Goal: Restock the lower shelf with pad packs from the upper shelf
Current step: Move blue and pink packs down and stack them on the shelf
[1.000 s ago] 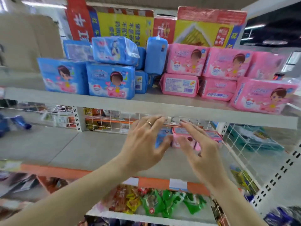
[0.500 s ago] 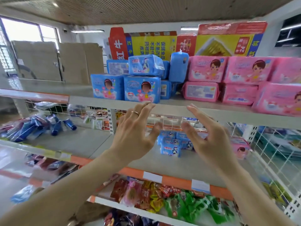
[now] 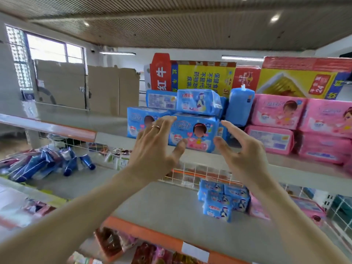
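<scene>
Blue pad packs are stacked on the upper shelf [image 3: 118, 136], with a large front pack [image 3: 196, 133] showing a cartoon girl. Pink pad packs [image 3: 276, 113] fill the shelf to the right. My left hand [image 3: 154, 147] is raised in front of the blue stack, fingers spread, holding nothing. My right hand [image 3: 242, 147] is up beside it, fingers loosely bent, empty too. The large blue pack shows between both hands. On the lower shelf [image 3: 162, 206] stand several small blue packs [image 3: 222, 201] and pink packs [image 3: 312, 212] to their right.
Red and yellow cartons [image 3: 202, 75] stand behind the packs on the upper shelf. Blue tubes [image 3: 47, 164] lie on the lower shelf at far left. A white wire divider [image 3: 198, 174] runs along its back. Snack bags [image 3: 152, 252] sit on the shelf below.
Both hands have risen from the lower shelf's packs to the height of the upper shelf's blue stack. They hold nothing. The view has tilted upward and shifted left.
</scene>
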